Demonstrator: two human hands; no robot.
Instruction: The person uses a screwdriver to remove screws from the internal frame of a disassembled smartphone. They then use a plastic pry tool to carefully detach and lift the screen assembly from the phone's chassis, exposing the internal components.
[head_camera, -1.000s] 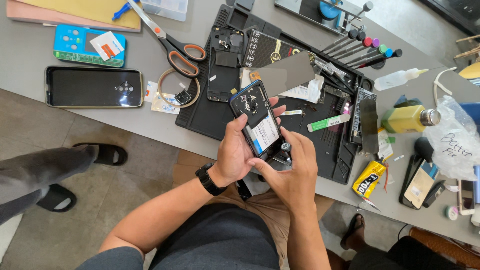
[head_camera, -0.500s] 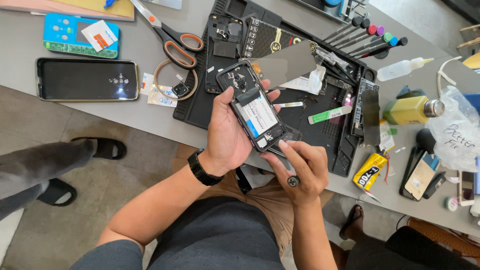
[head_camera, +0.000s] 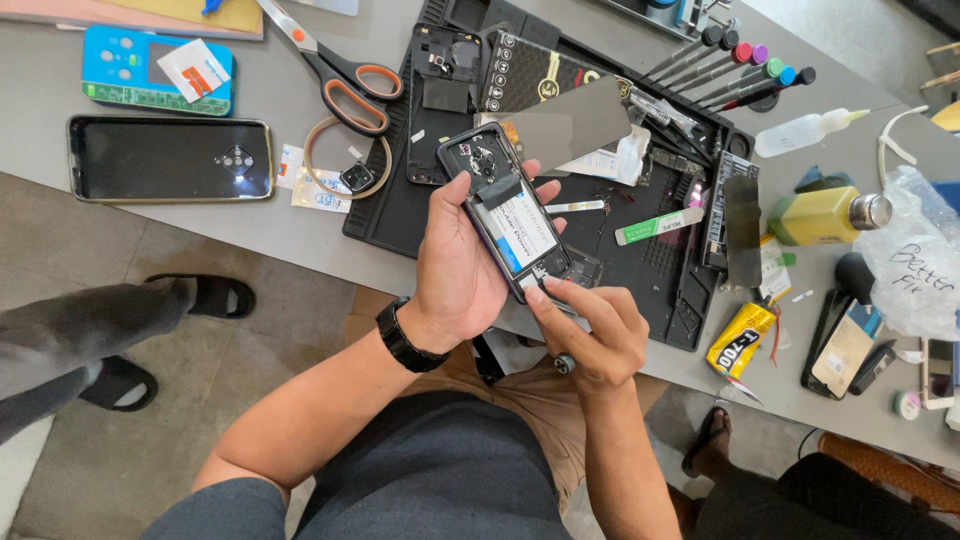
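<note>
Opened smartphone (head_camera: 512, 215), with its back cover off and its battery and camera module exposed, is held above the near edge of the grey table (head_camera: 300, 240), over the front of the black work mat (head_camera: 640, 260). It is cradled in the left hand (head_camera: 462, 265), which is closed around it from below and from the left side, the thumb laid along one long edge and the fingertips showing at the other. A black watch (head_camera: 405, 338) is worn on that wrist.

The phone's long axis is tilted: the camera end points up and to the left, away from the body, and the lower end points down and to the right, towards the right hand (head_camera: 592, 335). That lower end is the part met by the right hand, whose index finger and thumb are pressed to the bottom corner of the open body. A thin tool (head_camera: 563, 362) with a rounded metal end is gripped in the curled remaining fingers of the same hand; its tip is hidden, so whether it touches the phone cannot be told. The right hand is thus the nearer one to the working end, just below and to the right of it.

Around the mat are seen orange-handled scissors (head_camera: 345, 75), a second dark phone (head_camera: 170, 158) lying flat, a row of screwdrivers (head_camera: 735, 70), a small squeeze bottle (head_camera: 800, 132) and a yellow glue tube (head_camera: 740, 338).
</note>
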